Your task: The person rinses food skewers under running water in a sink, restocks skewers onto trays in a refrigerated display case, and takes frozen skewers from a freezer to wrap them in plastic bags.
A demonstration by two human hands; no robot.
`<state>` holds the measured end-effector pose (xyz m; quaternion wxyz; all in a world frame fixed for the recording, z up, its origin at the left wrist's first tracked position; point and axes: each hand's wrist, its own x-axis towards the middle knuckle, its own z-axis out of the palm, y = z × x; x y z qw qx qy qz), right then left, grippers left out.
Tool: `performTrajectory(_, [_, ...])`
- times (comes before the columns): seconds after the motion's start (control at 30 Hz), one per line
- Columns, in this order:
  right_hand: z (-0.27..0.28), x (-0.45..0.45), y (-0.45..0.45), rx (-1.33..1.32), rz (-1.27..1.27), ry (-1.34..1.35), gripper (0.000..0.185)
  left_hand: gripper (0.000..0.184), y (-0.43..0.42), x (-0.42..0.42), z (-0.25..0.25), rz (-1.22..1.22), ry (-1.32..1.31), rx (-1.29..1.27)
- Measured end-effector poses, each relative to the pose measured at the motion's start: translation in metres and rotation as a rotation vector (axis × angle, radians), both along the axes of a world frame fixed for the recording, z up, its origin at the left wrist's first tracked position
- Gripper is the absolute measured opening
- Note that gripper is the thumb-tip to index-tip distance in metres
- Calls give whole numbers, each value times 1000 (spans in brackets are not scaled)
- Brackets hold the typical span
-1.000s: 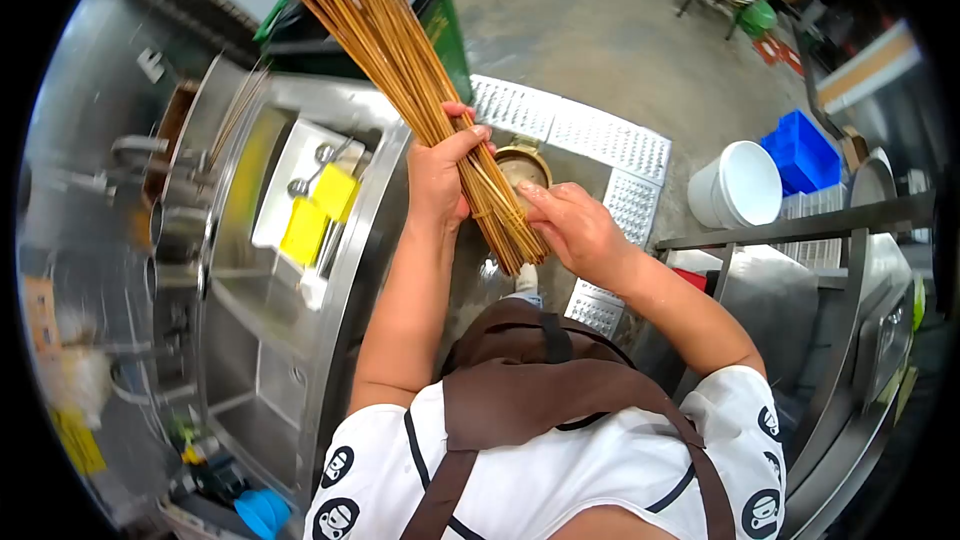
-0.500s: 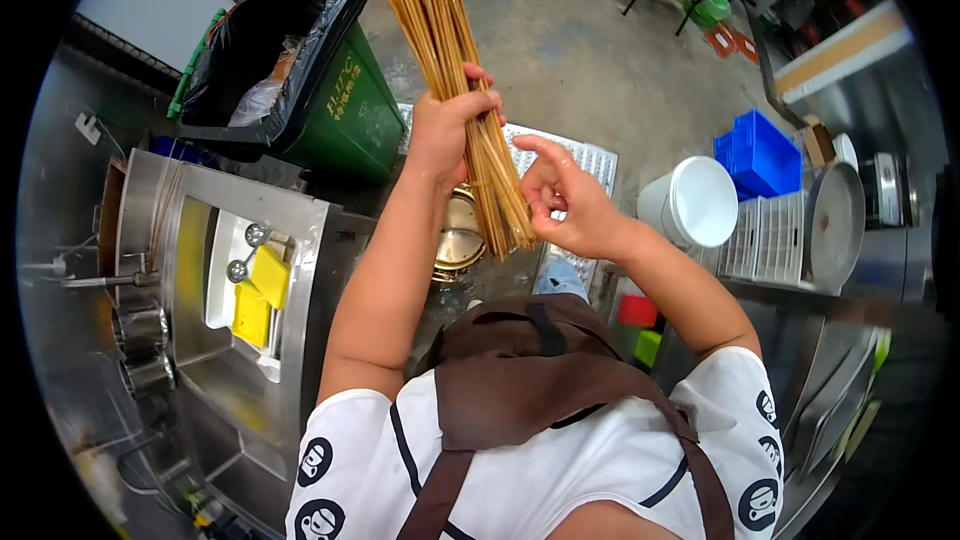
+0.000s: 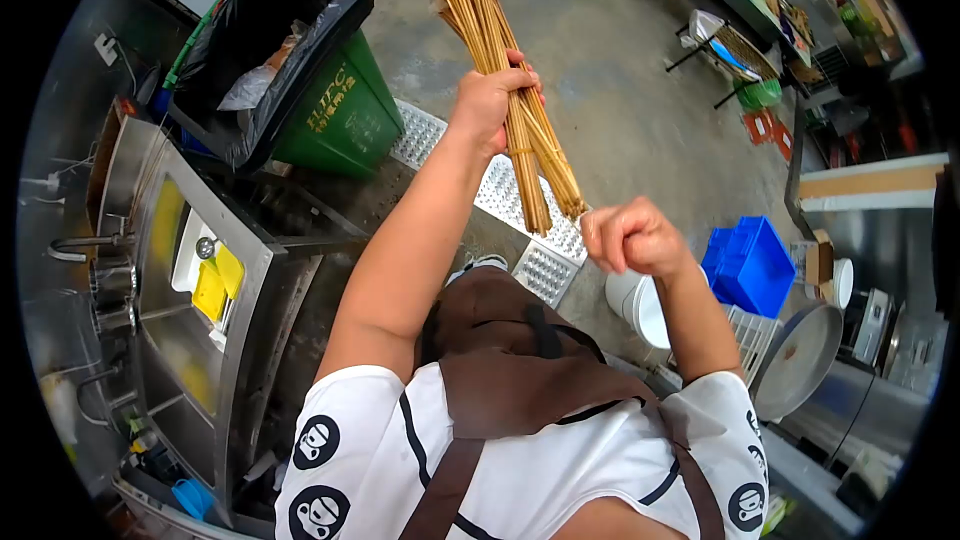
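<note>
Left hand (image 3: 490,110) closed firmly round the bundle of long, thin, brown wooden-looking sticks (image 3: 519,130), held aslant in the air above the grey concrete floor (image 3: 620,110). Right hand (image 3: 640,237), fingers curled, just beside the lower ends; cannot tell whether it pinches anything. Thin tan band (image 3: 522,151) around sticks below left grip. Lower ends splay into two clusters. Judged good practice: keep left grip snug, ends level; work right fingertips lightly, without dragging single sticks loose.

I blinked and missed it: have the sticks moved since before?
Yes, rightward: the sticks crossed in front of the bin earlier; now they're clear of it, to its right in view.
</note>
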<state>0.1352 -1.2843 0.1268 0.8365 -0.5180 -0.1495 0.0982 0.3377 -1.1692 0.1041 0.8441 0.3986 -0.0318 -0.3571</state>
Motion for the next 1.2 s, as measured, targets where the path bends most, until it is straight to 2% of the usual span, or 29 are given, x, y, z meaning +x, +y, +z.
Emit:
performTrajectory(0.03, [-6, 3, -6, 55, 42, -31, 22, 26, -10, 11, -5, 27, 13, 7])
performTrajectory(0.1, [-9, 4, -23, 225, 27, 156, 30, 25, -27, 42, -16, 57, 4, 4])
performTrajectory(0.13, [-13, 2, -34, 226, 27, 145, 30, 24, -33, 57, -17, 92, -13, 24])
performTrajectory(0.2, [-15, 7, -57, 549, 7, 117, 35, 24, -42, 88, -17, 108, -84, 18])
performTrajectory(0.23, [-13, 13, -64, 537, 8, 104, 35, 24, -48, 102, -16, 106, -95, 5])
performTrajectory(0.3, [4, 25, -78, 803, -183, 56, 20, 24, -60, 115, -14, 171, -79, 106])
performTrajectory(0.33, [10, 40, -83, 784, -294, 35, 23, 25, -68, 122, -11, 164, -92, 106])
performTrajectory(0.4, [25, 85, -91, 553, -587, 114, 19, 24, -89, 137, -4, 156, -104, 118])
performTrajectory(0.47, [21, 141, -105, -164, -718, -3, 6, 25, -112, 148, -3, 185, -89, 150])
performTrajectory(0.53, [26, 191, -107, -835, -834, -213, 11, 26, -133, 158, -5, 178, -102, 188])
performTrajectory(0.57, [20, 210, -110, -827, -840, -214, 11, 26, -143, 164, -7, 179, -121, 224])
performTrajectory(0.63, [2, 245, -125, -1323, -902, -596, 8, 27, -165, 181, -14, 188, -135, 231])
performTrajectory(0.67, [-6, 259, -137, -1321, -900, -607, 8, 28, -177, 191, -19, 198, -138, 237])
performTrajectory(0.73, [-16, 282, -160, -1489, -767, -637, 11, 28, -199, 210, -23, 215, -130, 255])
performTrajectory(0.83, [-18, 317, -201, -1528, -677, -745, 7, 28, -234, 238, -27, 276, -107, 274])
performTrajectory(1.03, [-9, 397, -274, -1247, -619, -928, 17, 31, -295, 307, -12, 365, -107, 334])
performTrajectory(1.2, [-4, 467, -305, -1201, -445, -1019, 18, 30, -317, 362, -13, 481, -91, 462])
